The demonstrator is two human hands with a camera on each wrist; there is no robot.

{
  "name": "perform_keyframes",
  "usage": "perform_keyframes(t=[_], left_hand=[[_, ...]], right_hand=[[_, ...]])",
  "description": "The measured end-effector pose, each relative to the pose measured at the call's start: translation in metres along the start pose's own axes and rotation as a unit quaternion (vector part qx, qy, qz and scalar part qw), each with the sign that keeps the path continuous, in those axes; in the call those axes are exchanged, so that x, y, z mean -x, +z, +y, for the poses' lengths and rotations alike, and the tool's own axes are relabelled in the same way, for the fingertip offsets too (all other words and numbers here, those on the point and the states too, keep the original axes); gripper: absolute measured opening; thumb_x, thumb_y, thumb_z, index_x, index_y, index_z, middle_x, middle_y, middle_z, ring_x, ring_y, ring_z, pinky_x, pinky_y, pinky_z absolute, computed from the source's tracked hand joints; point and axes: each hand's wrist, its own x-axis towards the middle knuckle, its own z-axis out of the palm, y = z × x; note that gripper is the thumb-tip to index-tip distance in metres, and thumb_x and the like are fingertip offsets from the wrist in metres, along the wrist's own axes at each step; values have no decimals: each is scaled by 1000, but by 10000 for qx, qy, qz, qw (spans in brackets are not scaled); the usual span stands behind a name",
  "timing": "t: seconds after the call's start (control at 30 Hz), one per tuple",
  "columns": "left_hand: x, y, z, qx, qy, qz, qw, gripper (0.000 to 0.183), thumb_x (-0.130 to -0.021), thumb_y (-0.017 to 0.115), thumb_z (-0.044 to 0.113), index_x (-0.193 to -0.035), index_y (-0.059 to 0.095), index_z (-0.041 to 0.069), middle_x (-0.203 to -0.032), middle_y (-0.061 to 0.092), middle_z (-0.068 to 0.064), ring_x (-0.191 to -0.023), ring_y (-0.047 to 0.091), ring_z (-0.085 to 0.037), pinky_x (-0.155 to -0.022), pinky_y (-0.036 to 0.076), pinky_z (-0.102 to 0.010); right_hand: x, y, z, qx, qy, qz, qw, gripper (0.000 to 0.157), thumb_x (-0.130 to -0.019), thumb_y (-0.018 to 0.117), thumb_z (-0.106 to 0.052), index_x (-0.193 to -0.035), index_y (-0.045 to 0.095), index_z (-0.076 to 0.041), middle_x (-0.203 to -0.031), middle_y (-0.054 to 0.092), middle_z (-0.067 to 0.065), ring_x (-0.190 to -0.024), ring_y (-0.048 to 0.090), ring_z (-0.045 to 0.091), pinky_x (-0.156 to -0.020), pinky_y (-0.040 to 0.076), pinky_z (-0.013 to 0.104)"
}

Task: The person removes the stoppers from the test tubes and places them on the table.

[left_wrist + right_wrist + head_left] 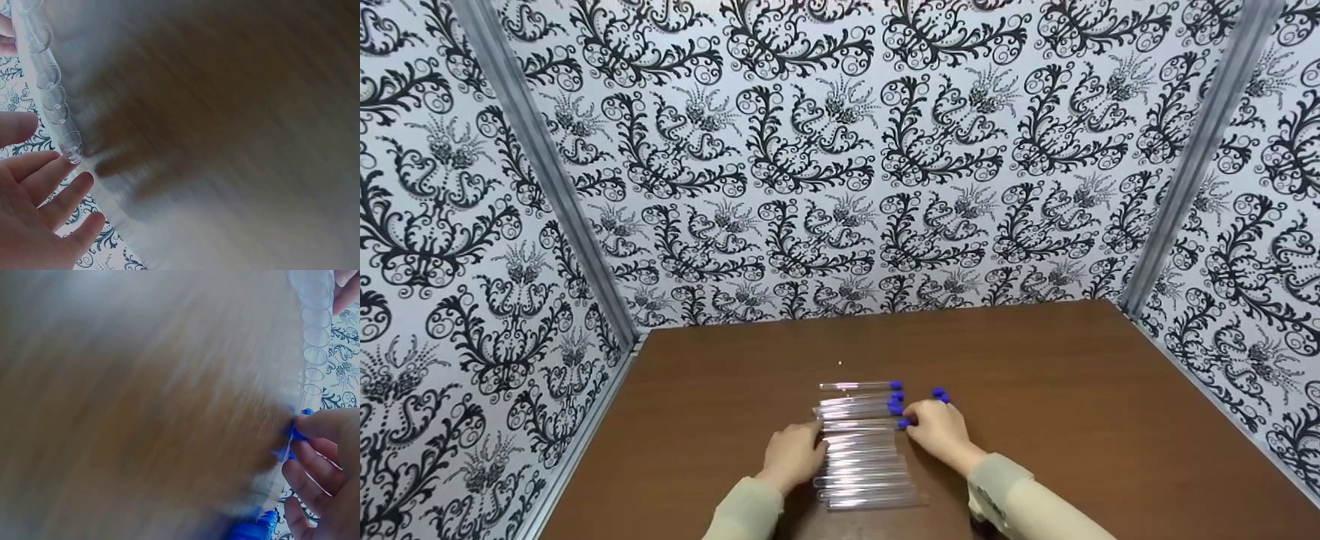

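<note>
Several clear test tubes [862,474] lie side by side in a column on the brown table, their open mouths to the right. At the far end of the column, several tubes [851,405] have blue caps on. My right hand [941,429] pinches a blue cap [302,428] between thumb and fingers, at the mouth of one tube. On the other side, my left hand [795,452] is at the rounded tube ends [72,152], its fingers loosely extended and fingertips right at them.
Loose blue caps [940,394] lie just beyond my right hand; blue caps [256,529] also show low in the right wrist view. The brown table [720,375] is bordered by patterned walls [825,165] at the back and both sides, with grey metal posts [547,172] at the corners.
</note>
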Motion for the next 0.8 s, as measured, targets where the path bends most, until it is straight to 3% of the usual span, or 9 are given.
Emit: perform_keyframes(t=[0.43, 0.63, 0.8], left_hand=[[1, -11, 2, -52, 200, 573, 9981, 44, -82, 74, 21, -121, 65, 5, -112, 67, -15, -104, 61, -36, -84, 46, -54], [-2, -17, 3, -21, 286, 978, 9948, 45, -79, 77, 21, -121, 66, 10, -106, 65, -13, -97, 62, -32, -80, 47, -53], [-6, -22, 5, -621, 603, 1333, 9873, 39, -78, 80, 25, -114, 67, 16, -96, 62, -5, -87, 61, -26, -74, 47, -46]], right_hand=[[-1, -13, -8, -143, 129, 44, 9998, 19, -74, 70, -10, -92, 76, -13, -88, 68, -2, -80, 64, 20, -68, 53, 39], [-2, -22, -13, -388, 81, 162, 9991, 19, -74, 69, -8, -92, 75, -11, -87, 72, 0, -74, 66, 18, -64, 53, 39], [-1, -28, -16, -528, -12, 215, 9984, 20, -74, 67, -9, -92, 74, -12, -84, 72, -2, -71, 66, 15, -62, 52, 37]])
